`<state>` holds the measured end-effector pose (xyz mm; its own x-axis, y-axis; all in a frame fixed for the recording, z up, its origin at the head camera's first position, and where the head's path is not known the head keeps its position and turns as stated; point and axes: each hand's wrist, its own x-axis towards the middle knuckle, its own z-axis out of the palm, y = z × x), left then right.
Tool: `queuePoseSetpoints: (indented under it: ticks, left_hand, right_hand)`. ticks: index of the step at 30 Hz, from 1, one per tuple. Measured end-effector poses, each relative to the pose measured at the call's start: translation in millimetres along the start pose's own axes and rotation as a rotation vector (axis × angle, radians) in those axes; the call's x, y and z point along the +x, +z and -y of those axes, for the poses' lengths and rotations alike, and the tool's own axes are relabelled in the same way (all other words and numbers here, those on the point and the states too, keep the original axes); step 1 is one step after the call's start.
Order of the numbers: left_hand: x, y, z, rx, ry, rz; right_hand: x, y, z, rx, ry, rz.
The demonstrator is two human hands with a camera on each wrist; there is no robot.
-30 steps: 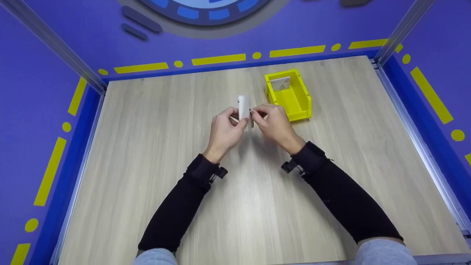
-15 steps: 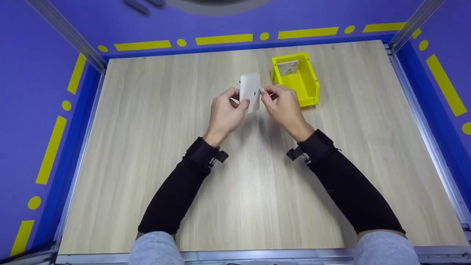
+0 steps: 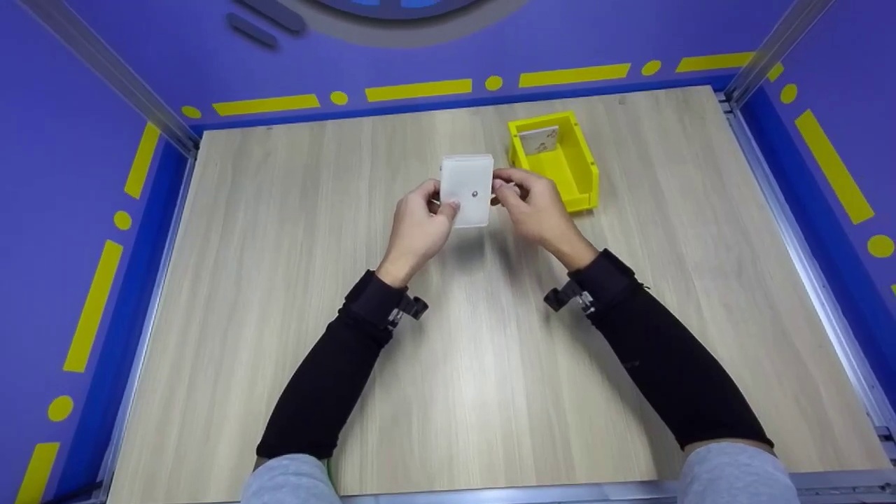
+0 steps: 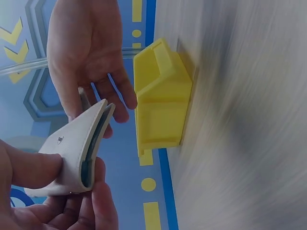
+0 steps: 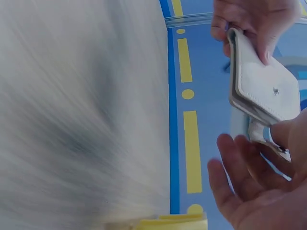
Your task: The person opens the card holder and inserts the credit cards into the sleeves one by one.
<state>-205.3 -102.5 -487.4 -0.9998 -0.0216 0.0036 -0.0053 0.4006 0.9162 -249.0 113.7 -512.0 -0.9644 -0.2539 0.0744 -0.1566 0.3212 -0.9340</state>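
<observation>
A small white wallet (image 3: 462,178) with stitched edges is held up above the table, its front facing me. A metal snap stud (image 3: 474,194) shows on that front. My left hand (image 3: 416,227) grips the wallet's left side, thumb on the front and fingers behind. At the wallet's right edge, the thumb and forefinger of my right hand (image 3: 542,210) pinch its closing strap (image 5: 256,130), which stands out from the wallet in the right wrist view. The other right fingers are spread loosely. In the left wrist view the wallet is folded, with a narrow gap along its edge.
A yellow bin (image 3: 582,203) stands just behind and right of my right hand. Inside it, a white card (image 3: 539,141) with brownish marks leans on the back wall. Blue panels (image 3: 420,63) rise around the wooden table (image 3: 476,364).
The wallet has turned from edge-on to show its broad front with the stud. My left hand keeps its grip, and my right fingers stay at the strap by the right edge.
</observation>
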Motion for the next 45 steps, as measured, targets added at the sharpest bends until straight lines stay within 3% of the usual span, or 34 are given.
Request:
queuePoseSetpoints:
  ticks: [4,10,21,34,45]
  left_hand:
    - [0.0,-0.4,3.5,0.006,-0.031,0.027]
    - [2.1,-1.0,7.6,0.030,-0.033,0.028]
    - [0.9,-0.8,11.5,0.074,-0.049,0.060]
    - [1.4,3.1,7.8,0.115,-0.046,0.080]
    - [-1.2,10.1,12.0,0.132,-0.051,0.134]
  right_hand:
    - [0.6,-1,-1,0.062,0.027,0.059]
    - [-1.2,0,2,0.040,0.028,0.078]
    - [-3.9,-2,1,0.112,0.012,0.181]
    - [-3.0,-8,4,0.088,0.022,0.183]
    - [-2.2,-9,0,0.139,0.027,0.258]
